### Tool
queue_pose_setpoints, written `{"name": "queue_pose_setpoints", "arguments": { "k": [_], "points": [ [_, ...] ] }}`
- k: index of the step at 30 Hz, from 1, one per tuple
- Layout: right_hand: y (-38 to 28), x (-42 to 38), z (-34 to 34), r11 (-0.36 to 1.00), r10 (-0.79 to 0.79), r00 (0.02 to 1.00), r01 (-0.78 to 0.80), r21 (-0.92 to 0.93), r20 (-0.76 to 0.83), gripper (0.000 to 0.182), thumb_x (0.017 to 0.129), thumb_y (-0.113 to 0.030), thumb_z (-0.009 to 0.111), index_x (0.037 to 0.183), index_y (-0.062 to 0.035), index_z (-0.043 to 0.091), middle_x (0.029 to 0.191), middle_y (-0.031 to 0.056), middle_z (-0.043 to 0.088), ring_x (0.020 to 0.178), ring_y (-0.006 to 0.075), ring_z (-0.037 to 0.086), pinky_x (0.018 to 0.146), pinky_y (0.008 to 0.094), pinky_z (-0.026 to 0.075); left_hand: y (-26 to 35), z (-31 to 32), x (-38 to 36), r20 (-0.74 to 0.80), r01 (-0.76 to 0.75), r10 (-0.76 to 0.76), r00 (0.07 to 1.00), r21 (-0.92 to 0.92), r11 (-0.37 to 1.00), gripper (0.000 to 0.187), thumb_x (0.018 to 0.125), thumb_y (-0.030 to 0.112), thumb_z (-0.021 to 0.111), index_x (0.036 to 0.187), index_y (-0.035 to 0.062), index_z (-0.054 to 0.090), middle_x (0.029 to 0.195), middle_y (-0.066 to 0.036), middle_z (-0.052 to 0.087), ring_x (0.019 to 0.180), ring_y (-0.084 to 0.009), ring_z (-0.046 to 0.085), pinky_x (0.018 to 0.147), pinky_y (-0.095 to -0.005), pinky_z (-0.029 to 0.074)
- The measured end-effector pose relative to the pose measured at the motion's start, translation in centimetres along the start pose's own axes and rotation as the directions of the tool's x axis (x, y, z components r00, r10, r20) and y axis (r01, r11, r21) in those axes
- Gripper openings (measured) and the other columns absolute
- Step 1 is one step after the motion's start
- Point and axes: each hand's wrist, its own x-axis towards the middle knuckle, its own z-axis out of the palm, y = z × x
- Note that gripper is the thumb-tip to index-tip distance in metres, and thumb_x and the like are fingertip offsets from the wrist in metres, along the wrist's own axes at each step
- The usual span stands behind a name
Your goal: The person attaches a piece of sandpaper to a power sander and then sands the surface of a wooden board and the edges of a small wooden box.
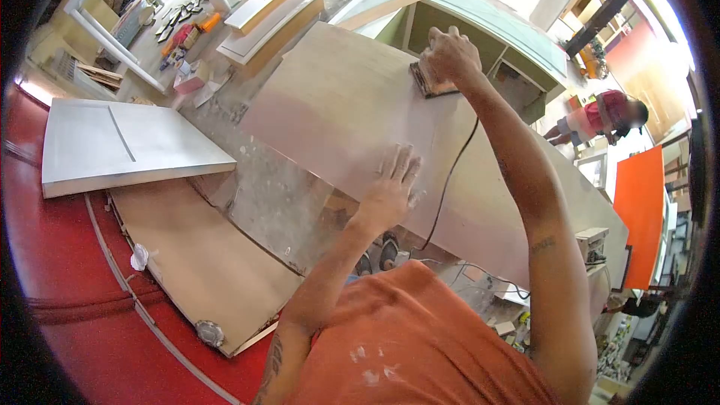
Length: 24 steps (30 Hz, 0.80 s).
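Observation:
My right hand (450, 56) reaches to the far edge of a large pale panel (337, 105) and is closed over a flat dark sander (433, 84). The sander's base lies on the panel; the hand covers most of its body. A black cord (451, 176) trails from near that hand across the panel toward me. My left hand (388, 193) is at the near edge, over the panel's surface, its dusty fingers spread and holding nothing. The panel has a faint pinkish tint and a dusty film.
To the left are a white panel (127, 142) and a brown board (195, 247) over a red surface (60, 262). Open cabinet frames (450, 26) stand beyond the work panel. A person (600, 116) is off to the right, near an orange sheet (639, 217).

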Motion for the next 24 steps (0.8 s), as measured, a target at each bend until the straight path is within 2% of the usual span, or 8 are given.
{"name": "queue_pose_setpoints", "arguments": {
  "k": [3,5,9,11,17,19,21,24],
  "points": [
    [-1.5,1.2,0.6,0.999,-0.016,0.999,0.017,-0.04,0.032,0.042,0.093,-0.035,0.063,0.126,-0.0089,0.062,0.123,0.0251,0.061,0.116,0.0432,0.064,0.092,0.0504,0.058,-0.1,-0.2,-0.4,0.066,-0.186,0.19,0.98,-0.053,0.981,0.068,0.104,0.045,0.049,0.159,0.0067,0.036,0.169,-0.017,0.024,0.157,-0.0367,0.016,0.128,-0.0541,0.014],
    [-3.8,-0.3,0.7,0.996,-0.078,0.997,0.078,-0.053,-0.006,0.036,0.093,-0.035,0.061,0.122,-0.0131,0.066,0.122,0.0228,0.061,0.113,0.0425,0.064,0.096,0.0497,0.056,-0.7,-1.1,-1.1,0.008,-0.301,0.308,0.951,-0.189,0.935,0.049,0.104,0.033,0.054,0.145,0.0062,0.055,0.159,-0.014,0.045,0.152,-0.0318,0.033,0.126,-0.0521,0.022],
    [-5.6,-5.6,-0.5,0.962,-0.271,0.956,0.269,0.032,0.115,0.036,0.089,-0.038,0.067,0.115,-0.014,0.069,0.113,0.0203,0.062,0.11,0.0397,0.064,0.09,0.0492,0.056,-4.4,-3.5,-3.9,-0.028,-0.262,0.285,0.958,-0.486,0.834,0.031,0.1,0.021,0.061,0.126,0.0055,0.07,0.141,-0.013,0.063,0.141,-0.0303,0.05,0.122,-0.0504,0.033],
    [-5.1,-6.2,0.3,0.952,-0.305,0.951,0.303,0.04,0.056,0.033,0.088,-0.038,0.067,0.11,-0.0129,0.069,0.108,0.0195,0.062,0.106,0.0397,0.065,0.088,0.0495,0.056,-6.4,-4.4,-5.7,-0.138,-0.237,0.198,0.97,-0.378,0.895,0.017,0.096,0.015,0.067,0.109,0.0061,0.074,0.124,-0.011,0.072,0.129,-0.0319,0.061,0.114,-0.0495,0.044],
    [-2.6,-2.6,-0.3,0.999,-0.042,0.998,0.042,-0.002,0.036,0.035,0.092,-0.031,0.06,0.119,-0.0093,0.067,0.12,0.0253,0.062,0.111,0.044,0.065,0.091,0.0509,0.058,-8.2,-7.0,-5.4,-0.339,-0.025,-0.099,0.936,-0.343,0.939,0.017,0.097,0.012,0.065,0.111,0.0047,0.072,0.122,-0.012,0.072,0.126,-0.0316,0.062,0.109,-0.0482,0.047],
    [-3.1,-3.4,0.3,0.999,-0.05,0.999,0.05,-0.022,0.007,0.035,0.092,-0.031,0.06,0.118,-0.0097,0.067,0.118,0.0245,0.062,0.109,0.0433,0.066,0.09,0.0504,0.058,-9.1,-6.6,-3.8,-0.371,-0.034,-0.1,0.923,-0.336,0.941,0.017,0.099,0.012,0.063,0.112,0.005,0.071,0.122,-0.013,0.071,0.123,-0.0338,0.063,0.107,-0.0478,0.049],
    [-5.0,-6.6,0.3,0.983,-0.18,0.984,0.18,-0.025,0.015,0.033,0.091,-0.032,0.061,0.116,-0.0116,0.068,0.115,0.0232,0.062,0.106,0.043,0.066,0.087,0.051,0.059,-10.9,-5.8,-1.9,-0.291,0.161,-0.277,0.916,-0.364,0.917,0.022,0.101,0.016,0.061,0.119,0.0058,0.069,0.127,-0.015,0.068,0.124,-0.0369,0.061,0.103,-0.0477,0.05],
    [-7.1,-11.9,-1.0,0.938,-0.343,0.93,0.331,0.104,0.134,0.031,0.088,-0.033,0.066,0.113,-0.0142,0.068,0.113,0.0223,0.061,0.104,0.0416,0.066,0.082,0.0518,0.06,-18.1,-4.8,1.6,-0.258,0.212,-0.176,0.95,0.118,0.97,0.037,0.103,0.031,0.056,0.132,0.009,0.063,0.138,-0.017,0.061,0.13,-0.0381,0.055,0.104,-0.0504,0.048]
  ]
}}
